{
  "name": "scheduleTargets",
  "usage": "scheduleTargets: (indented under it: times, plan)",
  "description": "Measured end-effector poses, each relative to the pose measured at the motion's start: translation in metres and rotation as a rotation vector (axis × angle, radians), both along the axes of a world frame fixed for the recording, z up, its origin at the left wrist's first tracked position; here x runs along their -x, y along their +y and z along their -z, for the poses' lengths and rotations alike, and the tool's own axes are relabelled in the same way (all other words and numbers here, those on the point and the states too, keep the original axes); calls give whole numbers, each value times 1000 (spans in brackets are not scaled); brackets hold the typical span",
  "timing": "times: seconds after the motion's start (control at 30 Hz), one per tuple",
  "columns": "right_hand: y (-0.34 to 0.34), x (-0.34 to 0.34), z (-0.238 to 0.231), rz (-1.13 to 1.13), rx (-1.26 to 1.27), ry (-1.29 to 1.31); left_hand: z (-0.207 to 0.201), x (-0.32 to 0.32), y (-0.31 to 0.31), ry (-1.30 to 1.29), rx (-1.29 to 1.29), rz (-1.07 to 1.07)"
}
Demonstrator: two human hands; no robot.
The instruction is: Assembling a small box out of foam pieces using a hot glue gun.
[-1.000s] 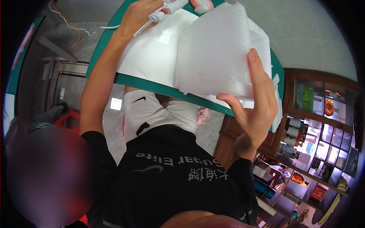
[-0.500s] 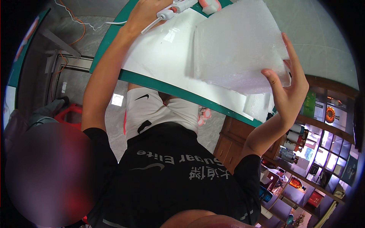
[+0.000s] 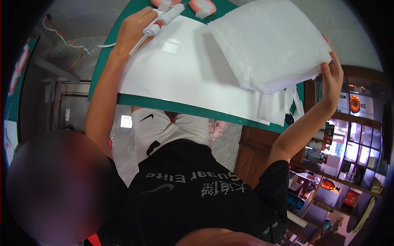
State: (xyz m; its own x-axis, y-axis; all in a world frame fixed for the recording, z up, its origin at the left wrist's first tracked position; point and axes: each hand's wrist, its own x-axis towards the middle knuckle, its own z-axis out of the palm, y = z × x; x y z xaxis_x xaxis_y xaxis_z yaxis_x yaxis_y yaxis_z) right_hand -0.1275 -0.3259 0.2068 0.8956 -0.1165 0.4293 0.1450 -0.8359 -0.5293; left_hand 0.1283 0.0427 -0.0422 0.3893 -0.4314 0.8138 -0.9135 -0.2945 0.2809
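1. The left hand [image 3: 137,29] is curled closed on a white glue gun [image 3: 164,19]; its palm is turned away, so the exact finger placement is probably around the handle but hard to confirm.
2. The gun's thin nozzle points back toward the wrist side of that hand, above a white board [image 3: 168,78] on the green bench [image 3: 184,109].
3. A white cord [image 3: 107,45] runs out to the left of the same hand.
4. The right hand [image 3: 333,78] is partly open, pinching a corner of the white foam block [image 3: 271,45], thumb on the near side; the block extends leftward from this hand.
5. Loose foam pieces [image 3: 271,107] lie left of and nearer the body than the right hand.
6. A pink-and-white object [image 3: 202,6] sits to the right of the left hand, beyond the gun.
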Motion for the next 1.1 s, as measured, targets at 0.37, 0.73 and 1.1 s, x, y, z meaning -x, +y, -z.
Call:
scheduleTargets:
  times: [0.37, 0.73, 1.1]
  plan:
    - [-171, 22, 47, 112, -677, -103, 4, -2, 1, 89, -83, -10]
    - [-214, 36, 119, 106, -1054, -236, 4, 0, 5, 129, -139, -21]
    - [-232, 49, 135, 6, -1073, -212, 2, 0, 3, 139, -161, -48]
